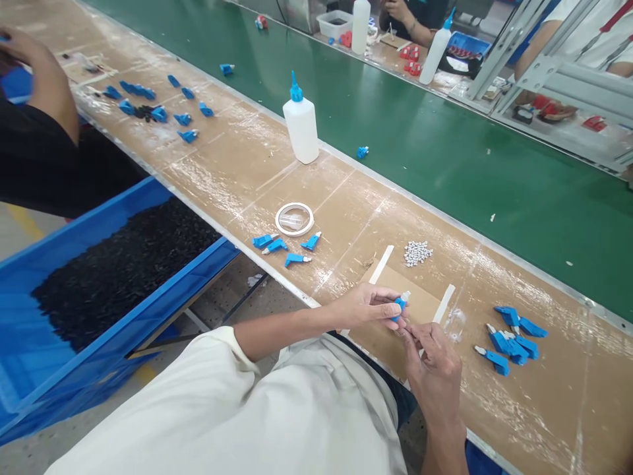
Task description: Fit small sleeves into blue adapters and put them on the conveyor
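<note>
Pinched in my left hand point(372, 307) is a small blue plastic part point(399, 306) with a pale tip pointing up. My right hand point(433, 356) is closed just below it, thumb and fingers pressed together close to the part's lower end; whatever they hold is hidden. Both hands are above a cardboard sheet point(420, 294) fixed with white tape strips. Behind it lies a pile of small grey pieces point(418, 253). More blue parts with pale tips point(514, 340) are heaped to the right, and several similar blue parts point(287, 248) lie to the left beside a tape roll point(295, 219).
A white squeeze bottle point(301, 128) with a blue nozzle stands by the green conveyor belt point(445, 158). A blue bin point(119, 277) of black pieces sits lower left. At far left is a co-worker's arm point(49, 86); other people work across the belt.
</note>
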`<state>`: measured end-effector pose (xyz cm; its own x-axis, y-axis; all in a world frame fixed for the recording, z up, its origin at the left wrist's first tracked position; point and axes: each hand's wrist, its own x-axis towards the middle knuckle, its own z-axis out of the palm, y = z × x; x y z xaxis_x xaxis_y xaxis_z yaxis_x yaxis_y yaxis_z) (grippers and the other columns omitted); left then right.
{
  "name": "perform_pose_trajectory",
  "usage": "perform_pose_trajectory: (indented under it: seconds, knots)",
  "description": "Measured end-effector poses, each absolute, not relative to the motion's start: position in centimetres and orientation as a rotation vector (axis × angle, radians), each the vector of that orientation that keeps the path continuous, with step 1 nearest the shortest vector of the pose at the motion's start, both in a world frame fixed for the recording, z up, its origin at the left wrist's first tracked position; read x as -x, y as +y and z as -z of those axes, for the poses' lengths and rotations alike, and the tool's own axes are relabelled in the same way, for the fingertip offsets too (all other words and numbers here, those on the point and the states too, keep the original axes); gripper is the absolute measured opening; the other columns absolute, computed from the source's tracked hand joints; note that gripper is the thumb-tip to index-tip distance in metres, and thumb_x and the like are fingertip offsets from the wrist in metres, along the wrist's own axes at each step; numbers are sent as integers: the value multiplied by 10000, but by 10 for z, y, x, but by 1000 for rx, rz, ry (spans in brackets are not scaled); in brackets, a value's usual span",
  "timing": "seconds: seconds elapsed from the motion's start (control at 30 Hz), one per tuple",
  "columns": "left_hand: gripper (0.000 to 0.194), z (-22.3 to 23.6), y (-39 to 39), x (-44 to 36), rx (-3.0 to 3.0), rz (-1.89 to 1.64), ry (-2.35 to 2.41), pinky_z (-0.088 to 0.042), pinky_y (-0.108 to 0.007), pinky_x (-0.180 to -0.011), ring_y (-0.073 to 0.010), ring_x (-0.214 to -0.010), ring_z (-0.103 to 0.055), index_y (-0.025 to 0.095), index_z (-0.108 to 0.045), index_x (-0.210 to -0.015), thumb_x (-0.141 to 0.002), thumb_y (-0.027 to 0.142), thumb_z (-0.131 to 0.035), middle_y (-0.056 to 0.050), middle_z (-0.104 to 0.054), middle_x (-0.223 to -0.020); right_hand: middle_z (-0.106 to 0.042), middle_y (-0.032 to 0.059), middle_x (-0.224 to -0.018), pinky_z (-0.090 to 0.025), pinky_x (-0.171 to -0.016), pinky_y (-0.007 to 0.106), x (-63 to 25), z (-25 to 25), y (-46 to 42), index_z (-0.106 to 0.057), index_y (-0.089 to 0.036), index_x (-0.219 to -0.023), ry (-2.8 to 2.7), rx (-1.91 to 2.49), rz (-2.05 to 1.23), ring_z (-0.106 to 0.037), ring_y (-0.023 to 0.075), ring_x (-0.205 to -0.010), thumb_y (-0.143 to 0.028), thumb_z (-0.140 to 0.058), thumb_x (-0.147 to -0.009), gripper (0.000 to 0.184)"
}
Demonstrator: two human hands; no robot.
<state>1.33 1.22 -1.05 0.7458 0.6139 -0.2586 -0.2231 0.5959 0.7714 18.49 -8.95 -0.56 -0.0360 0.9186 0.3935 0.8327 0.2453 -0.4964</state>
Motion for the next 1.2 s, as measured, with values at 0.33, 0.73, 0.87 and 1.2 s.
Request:
perform_pose_trajectory:
  seconds: [0.33, 0.73, 0.87, 1.2]
  knots:
    - [559, 11, 8, -9, -757, -524, 513, -542, -346, -923, -222, -930, -737, 114, -734, -1168, -759, 485, -825, -142, -757, -1059, -584, 6, -787, -432, -620, 269, -182, 5, -88, -682, -235, -1076, -1911, 1603, -112, -565, 142, -662, -169, -581, -983, 153]
    - [438, 17, 17, -5, -401, -535, 471, -560, -317, -911, -174, -856, -734, 101, -753, -969, -601, 230, -955, -69, -720, -941, -609, 8, -749, -447, -603, 278, -183, 9, -84, -669, -233, -1003, -1923, 1574, -120, -578, 145, -654, -193, -625, -967, 70]
    - [338, 19, 18, -3, -373, -558, 478, -557, -315, -921, -161, -845, -727, 86, -745, -979, -708, 225, -893, -69, -727, -896, -636, 26, -772, -473, -651, 299, -182, 10, -85, -681, -233, -999, -1945, 1591, -131, -601, 162, -694, -183, -616, -968, 88]
    - [444, 14, 20, -2, -398, -536, 610, -583, -275, -758, -127, -723, -682, 102, -740, -895, -603, 362, -951, -34, -701, -776, -649, 36, -826, -502, -655, 280, -186, -3, -91, -667, -232, -1055, -1939, 1538, -34, -625, 155, -717, -112, -592, -955, 174]
